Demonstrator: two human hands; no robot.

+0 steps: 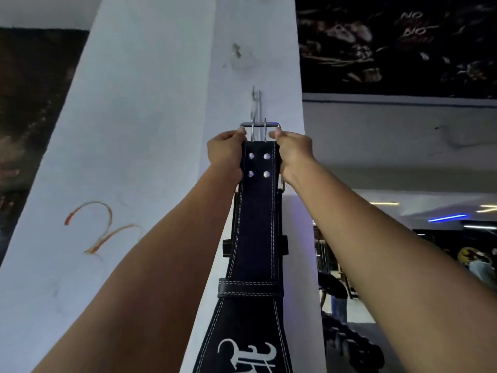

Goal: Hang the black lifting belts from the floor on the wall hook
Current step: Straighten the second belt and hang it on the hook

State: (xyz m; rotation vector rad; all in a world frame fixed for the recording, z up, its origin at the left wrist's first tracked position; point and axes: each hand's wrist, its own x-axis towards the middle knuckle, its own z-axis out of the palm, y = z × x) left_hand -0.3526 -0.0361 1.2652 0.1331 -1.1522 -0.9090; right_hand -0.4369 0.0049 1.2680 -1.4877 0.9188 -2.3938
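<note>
A black lifting belt (256,232) with white stitching and four rivets hangs down the white pillar in front of me, white lettering at its wide lower end. Its steel buckle (259,128) with two prongs is at the top, just under a thin metal wall hook (256,103) fixed to the pillar. My left hand (227,154) grips the belt's top left edge by the buckle. My right hand (291,154) grips the top right edge. Whether the buckle rests on the hook I cannot tell. A second belt edge shows behind the first one.
The white pillar (139,130) has an orange scribble on its left face and chipped paint above the hook. A dark mural (398,44) covers the upper right wall. Gym equipment and people (478,262) stand far lower right under blue lights.
</note>
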